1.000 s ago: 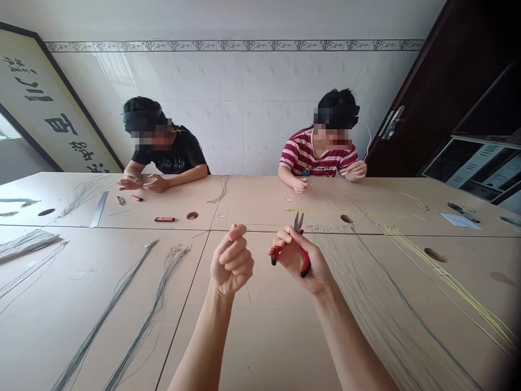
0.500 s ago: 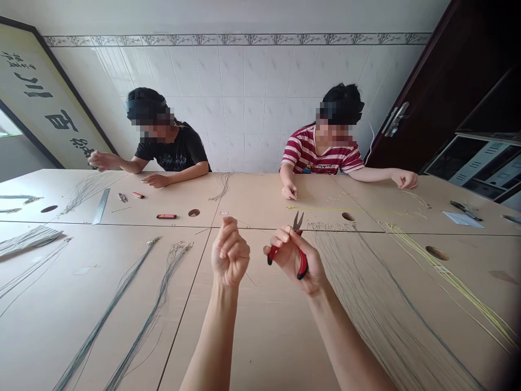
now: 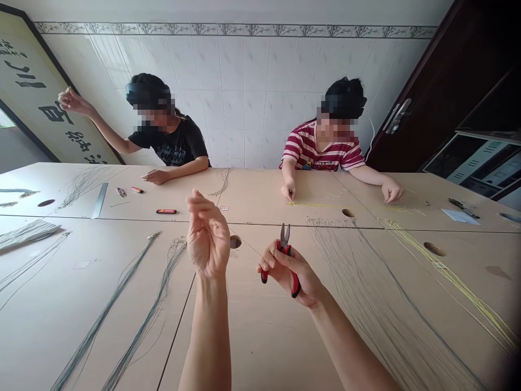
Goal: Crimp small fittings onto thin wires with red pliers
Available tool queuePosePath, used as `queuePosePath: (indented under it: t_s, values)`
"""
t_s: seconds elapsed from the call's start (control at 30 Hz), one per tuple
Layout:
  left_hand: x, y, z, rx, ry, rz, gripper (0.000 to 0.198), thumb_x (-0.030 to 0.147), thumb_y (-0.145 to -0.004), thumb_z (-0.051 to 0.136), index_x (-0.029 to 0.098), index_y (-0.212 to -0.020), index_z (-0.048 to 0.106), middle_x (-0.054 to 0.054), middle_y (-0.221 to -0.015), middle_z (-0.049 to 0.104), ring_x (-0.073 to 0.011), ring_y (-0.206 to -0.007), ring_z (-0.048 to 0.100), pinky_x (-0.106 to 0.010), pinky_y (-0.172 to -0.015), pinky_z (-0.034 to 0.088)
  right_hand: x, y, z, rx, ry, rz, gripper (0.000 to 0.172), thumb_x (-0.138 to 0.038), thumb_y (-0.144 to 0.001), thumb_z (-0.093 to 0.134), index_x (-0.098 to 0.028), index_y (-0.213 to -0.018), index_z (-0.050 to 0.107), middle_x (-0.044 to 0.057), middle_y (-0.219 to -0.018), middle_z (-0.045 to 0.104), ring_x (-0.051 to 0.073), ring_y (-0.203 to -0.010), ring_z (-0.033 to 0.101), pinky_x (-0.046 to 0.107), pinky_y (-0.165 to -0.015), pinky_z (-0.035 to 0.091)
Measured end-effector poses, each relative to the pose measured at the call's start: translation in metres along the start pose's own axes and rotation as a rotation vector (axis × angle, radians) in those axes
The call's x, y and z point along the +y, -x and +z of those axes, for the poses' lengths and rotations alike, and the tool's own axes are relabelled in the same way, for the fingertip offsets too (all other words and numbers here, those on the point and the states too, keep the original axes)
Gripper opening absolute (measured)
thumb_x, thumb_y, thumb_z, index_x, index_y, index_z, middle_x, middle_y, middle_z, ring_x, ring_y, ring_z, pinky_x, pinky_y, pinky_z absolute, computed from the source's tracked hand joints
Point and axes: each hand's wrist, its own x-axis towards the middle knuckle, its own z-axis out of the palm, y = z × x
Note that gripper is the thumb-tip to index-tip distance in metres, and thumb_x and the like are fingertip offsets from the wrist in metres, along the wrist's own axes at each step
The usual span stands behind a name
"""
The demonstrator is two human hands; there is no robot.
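My left hand (image 3: 208, 236) is raised over the table, its fingers bent and pressed together. Whatever they pinch, if anything, is too small to make out. My right hand (image 3: 299, 277) holds a pair of pliers (image 3: 285, 239) with red and black handles. Their jaws point away from me and stand slightly apart. A thin dark line (image 3: 253, 248), perhaps a cord, runs between my hands close to the right fingertips. Bundles of grey-green cords (image 3: 118, 285) with small metal ends (image 3: 179, 244) lie left of my left hand. Thin grey cords (image 3: 345, 282) lie spread right of the pliers.
Yellow cords (image 3: 443, 271) lie at the right. Across the table (image 3: 260, 336) sit a person in black (image 3: 175, 141) and a person in striped red (image 3: 321, 146). A ruler (image 3: 100, 201), a red-and-black lighter-like object (image 3: 166, 212) and several cable holes (image 3: 434, 249) are around.
My left hand has moved left and up, its fingers less tightly curled. The right hand with the pliers has shifted slightly left and down. The person in black has raised an arm.
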Motion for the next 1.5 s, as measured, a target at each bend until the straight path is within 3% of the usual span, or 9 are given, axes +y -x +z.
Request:
queuePosePath:
  t_s: [0.2, 0.3, 0.47, 0.8, 1.07, 1.2, 1.33, 1.43, 1.5]
  values:
    - [-0.021, -0.024, -0.024, 0.039, -0.207, 0.012, 0.035, 0.036, -0.1, 0.039, 0.022, -0.093, 0.071, -0.004, -0.121, 0.07, -0.0145, -0.117, 0.062, -0.03, -0.101, 0.046, -0.003, -0.002, -0.003, 0.03, 0.081, -0.025, 0.015, -0.029, -0.089, 0.063, -0.02, -0.078, 0.057, -0.002, -0.073, 0.05, 0.014, -0.075, 0.051, 0.033, -0.081, 0.042]
    - [-0.043, -0.029, -0.047, -0.017, -0.513, -0.054, 0.034, 0.044, -0.095, 0.048, 0.018, -0.096, 0.07, -0.011, -0.12, 0.07, -0.0193, -0.113, 0.064, -0.033, -0.099, 0.046, -0.006, -0.006, -0.003, 0.045, 0.12, -0.023, 0.018, -0.032, -0.088, 0.065, -0.02, -0.077, 0.057, -0.002, -0.072, 0.05, 0.014, -0.076, 0.052, 0.033, -0.081, 0.042]
    - [-0.065, -0.013, -0.072, -0.212, -0.848, -0.385, 0.039, 0.049, -0.088, 0.057, 0.012, -0.087, 0.071, -0.013, -0.096, 0.074, -0.0205, -0.091, 0.067, -0.03, -0.082, 0.051, -0.012, -0.017, -0.01, 0.091, 0.14, -0.066, 0.019, -0.033, -0.086, 0.067, -0.02, -0.077, 0.057, -0.002, -0.072, 0.052, 0.015, -0.078, 0.055, 0.032, -0.078, 0.043]
    - [-0.043, 0.027, -0.076, -0.476, -0.802, -0.908, 0.043, 0.048, -0.092, 0.053, 0.01, -0.075, 0.066, -0.01, -0.069, 0.071, -0.0138, -0.062, 0.064, -0.023, -0.061, 0.047, -0.014, -0.028, -0.047, 0.261, -0.073, -0.077, 0.018, -0.028, -0.08, 0.073, -0.021, -0.076, 0.057, -0.005, -0.073, 0.051, 0.012, -0.074, 0.053, 0.032, -0.077, 0.048]
    - [-0.042, 0.047, -0.073, -0.556, -0.3, -1.298, 0.045, 0.053, -0.085, 0.06, 0.01, -0.068, 0.06, -0.009, -0.062, 0.068, -0.0151, -0.047, 0.063, -0.023, -0.045, 0.046, 0.001, -0.032, -0.054, 0.296, -0.146, -0.025, 0.02, -0.027, -0.078, 0.073, -0.021, -0.073, 0.054, -0.005, -0.071, 0.048, 0.012, -0.07, 0.052, 0.033, -0.076, 0.05]
    - [-0.042, 0.045, -0.062, -0.381, -0.053, -1.112, 0.034, 0.04, -0.092, 0.055, 0.013, -0.072, 0.059, -0.004, -0.061, 0.068, -0.0134, -0.051, 0.066, -0.021, -0.051, 0.051, 0.007, -0.032, -0.054, 0.311, -0.13, -0.011, 0.023, -0.028, -0.075, 0.076, -0.021, -0.073, 0.054, -0.004, -0.07, 0.048, 0.012, -0.069, 0.052, 0.033, -0.075, 0.051]
    - [-0.036, 0.017, -0.045, 0.007, 0.065, -0.688, 0.042, 0.02, -0.102, 0.031, 0.017, -0.076, 0.064, -0.003, -0.084, 0.074, -0.0084, -0.088, 0.071, -0.019, -0.083, 0.054, 0.016, -0.031, -0.051, 0.317, -0.06, -0.025, 0.026, -0.031, -0.074, 0.078, -0.021, -0.073, 0.054, -0.005, -0.069, 0.048, 0.012, -0.069, 0.053, 0.032, -0.074, 0.049]
    - [-0.035, -0.007, -0.046, 0.162, 0.052, -0.359, 0.048, 0.015, -0.101, 0.025, 0.016, -0.083, 0.069, -0.006, -0.103, 0.075, -0.0093, -0.114, 0.063, -0.023, -0.102, 0.047, 0.022, -0.028, -0.046, 0.306, 0.039, -0.041, 0.027, -0.035, -0.075, 0.077, -0.021, -0.076, 0.054, -0.005, -0.07, 0.051, 0.013, -0.071, 0.054, 0.032, -0.075, 0.047]
    - [-0.035, -0.017, -0.055, 0.224, 0.056, -0.274, 0.048, 0.015, -0.101, 0.025, 0.015, -0.085, 0.07, -0.007, -0.111, 0.074, -0.0112, -0.12, 0.06, -0.026, -0.106, 0.044, 0.025, -0.026, -0.043, 0.298, 0.122, -0.05, 0.027, -0.037, -0.076, 0.075, -0.02, -0.077, 0.055, -0.003, -0.071, 0.054, 0.014, -0.073, 0.055, 0.032, -0.074, 0.045]
